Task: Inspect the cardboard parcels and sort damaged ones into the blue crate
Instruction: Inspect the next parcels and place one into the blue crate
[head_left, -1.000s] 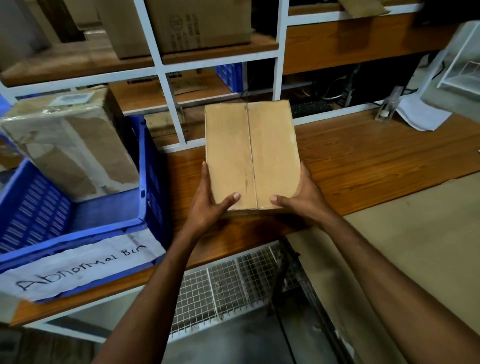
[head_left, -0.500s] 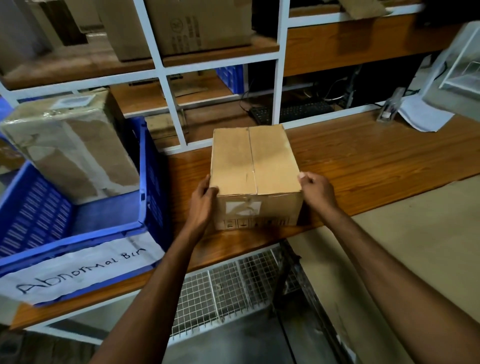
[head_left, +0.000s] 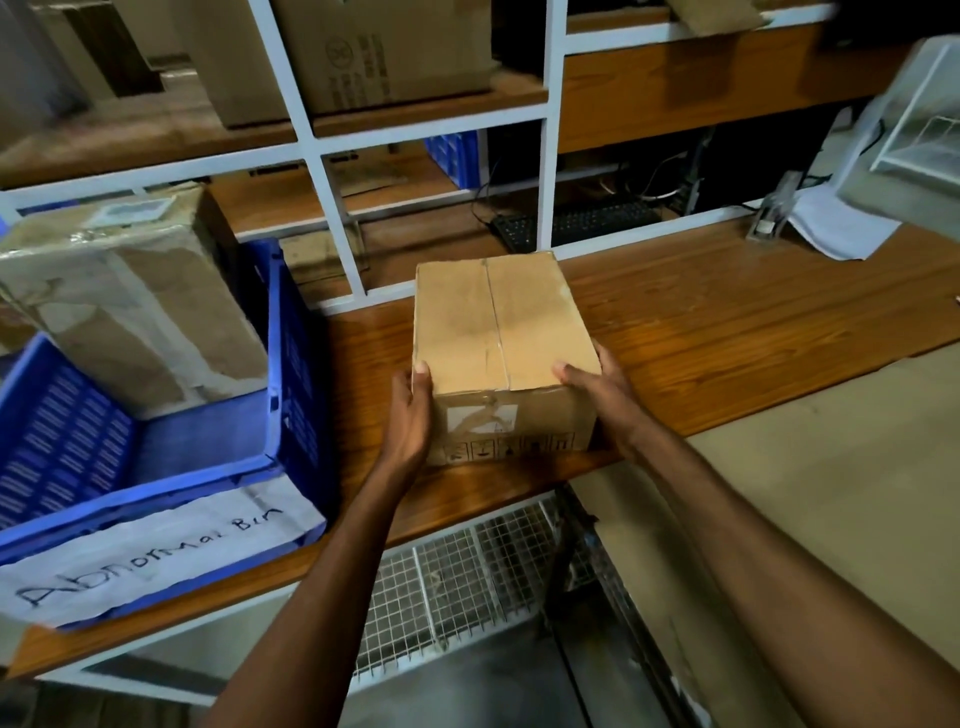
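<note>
Sitting near the front edge of the wooden bench (head_left: 727, 332), the tan parcel (head_left: 498, 322) (centre seam, scuffed front label) is gripped at its near corners by the left hand (head_left: 410, 421) and right hand (head_left: 602, 395). The blue crate (head_left: 283, 332) stands at its 9 o'clock; bare bench lies at 3.

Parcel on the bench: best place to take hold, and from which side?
Take the parcel by its two long side faces near the front end, one hand from each side, thumbs over the top edge, as the left hand and right hand do. It sits flat on the bench, both sides are free, and it looks too wide for one hand.
</note>
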